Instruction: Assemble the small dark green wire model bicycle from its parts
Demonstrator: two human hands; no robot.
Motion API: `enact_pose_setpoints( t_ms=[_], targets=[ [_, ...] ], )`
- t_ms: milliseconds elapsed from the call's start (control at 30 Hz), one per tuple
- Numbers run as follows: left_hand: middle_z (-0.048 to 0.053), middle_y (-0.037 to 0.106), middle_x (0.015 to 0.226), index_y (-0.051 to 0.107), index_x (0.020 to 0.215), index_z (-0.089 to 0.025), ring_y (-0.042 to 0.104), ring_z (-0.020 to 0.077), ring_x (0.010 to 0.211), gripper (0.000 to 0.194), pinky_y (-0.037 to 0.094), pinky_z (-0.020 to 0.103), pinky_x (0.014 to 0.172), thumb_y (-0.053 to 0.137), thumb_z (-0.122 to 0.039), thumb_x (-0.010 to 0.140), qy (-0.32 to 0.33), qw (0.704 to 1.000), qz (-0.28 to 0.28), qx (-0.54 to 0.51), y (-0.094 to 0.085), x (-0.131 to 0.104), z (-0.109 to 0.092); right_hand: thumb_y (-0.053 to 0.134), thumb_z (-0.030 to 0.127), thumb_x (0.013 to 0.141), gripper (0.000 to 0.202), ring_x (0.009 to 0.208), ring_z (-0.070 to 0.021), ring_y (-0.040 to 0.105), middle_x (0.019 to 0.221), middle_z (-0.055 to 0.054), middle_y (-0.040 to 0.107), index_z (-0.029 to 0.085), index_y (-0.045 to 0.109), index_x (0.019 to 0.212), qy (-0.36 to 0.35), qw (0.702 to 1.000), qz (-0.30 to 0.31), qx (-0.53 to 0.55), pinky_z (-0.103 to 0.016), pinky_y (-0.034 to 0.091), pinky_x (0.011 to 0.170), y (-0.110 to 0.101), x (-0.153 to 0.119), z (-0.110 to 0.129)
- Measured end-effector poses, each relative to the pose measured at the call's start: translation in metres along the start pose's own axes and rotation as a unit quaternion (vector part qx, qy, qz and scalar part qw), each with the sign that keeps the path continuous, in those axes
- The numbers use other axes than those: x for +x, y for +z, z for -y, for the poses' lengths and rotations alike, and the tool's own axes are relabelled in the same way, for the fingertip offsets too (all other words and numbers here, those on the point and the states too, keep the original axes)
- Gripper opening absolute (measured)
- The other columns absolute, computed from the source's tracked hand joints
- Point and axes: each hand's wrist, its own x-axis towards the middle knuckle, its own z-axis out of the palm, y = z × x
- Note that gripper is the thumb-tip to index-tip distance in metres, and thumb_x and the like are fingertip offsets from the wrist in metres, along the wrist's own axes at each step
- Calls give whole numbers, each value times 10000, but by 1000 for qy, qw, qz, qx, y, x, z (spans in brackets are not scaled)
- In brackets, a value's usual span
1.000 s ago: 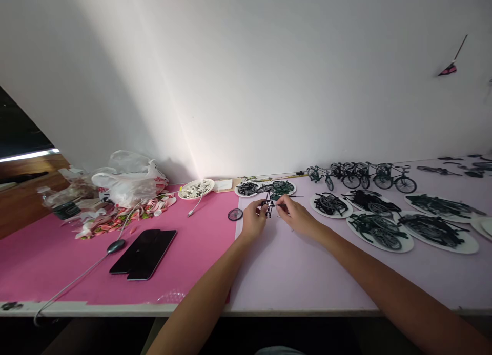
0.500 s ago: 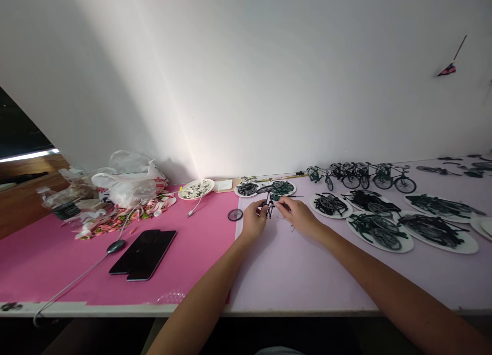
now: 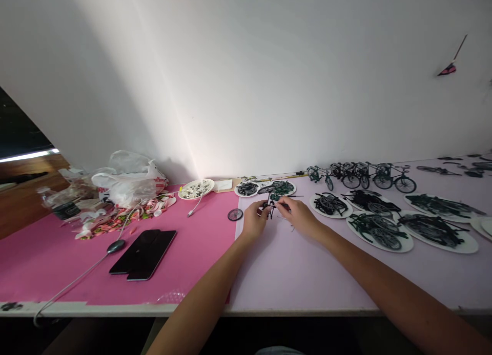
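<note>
Between my hands is a small black model bicycle, partly built, with a wheel at its upper end. My left hand is closed around its left side. My right hand pinches at its right side; whatever lies between those fingertips is too small to make out. A loose spoked wheel lies on the table left of my left hand. Beyond my hands are two white plates, one with black parts and one with dark green parts.
To the right, several white plates hold bicycle parts. Finished model bicycles stand along the wall. On the pink left side lie two dark phones, a cable with a black puck, plastic bags and small pink pieces.
The model bicycle has tilted slightly between my hands, its upper wheel shifting a little right. Both hands stay in nearly the same place.
</note>
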Motion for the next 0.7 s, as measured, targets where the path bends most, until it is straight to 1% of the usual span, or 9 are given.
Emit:
enact_pose_setpoints(
  t_ms=[100,200,300,500,600,700],
  targets=[
    [93,773,936,756,1176,-152,680,152,675,285,557,278,707,684,-276,930,-2,1000,-4,-5,1,0,-1,486,464,997,257,709,-202,656,829,-31,739,245,610,949,1,1000,-3,4,-283,427,636,0,-1,0],
    [94,775,932,758,1178,-149,675,148,663,290,556,267,679,689,-273,924,-7,1000,-4,-24,1,0,-2,532,413,970,191,781,-215,699,882,-40,761,245,620,989,3,1000,-15,10,-297,475,686,1,-1,0],
    [93,776,914,758,1184,-141,678,144,651,306,553,255,655,706,-280,916,-23,998,0,-50,2,0,-4,551,383,949,155,787,-217,711,892,-43,766,244,617,966,-3,1000,-28,9,-303,493,694,1,0,0],
    [100,780,883,756,1191,-128,690,153,641,344,552,257,637,751,-302,894,-50,996,6,-79,1,0,-5,574,377,924,136,768,-215,708,881,-40,767,248,618,936,-1,999,-40,7,-305,501,686,2,-1,0],
    [96,779,866,759,1184,-129,695,158,641,365,551,259,632,777,-327,878,-51,995,5,-84,1,0,-4,573,377,924,137,762,-217,711,863,-38,767,249,621,930,-4,999,-46,11,-310,506,695,2,-1,0],
    [98,781,870,759,1179,-128,695,155,639,357,545,254,624,775,-316,876,-51,995,3,-85,2,1,-3,571,372,927,131,759,-215,714,853,-34,766,249,617,926,-5,999,-44,12,-308,505,699,2,-1,0]
  ],
)
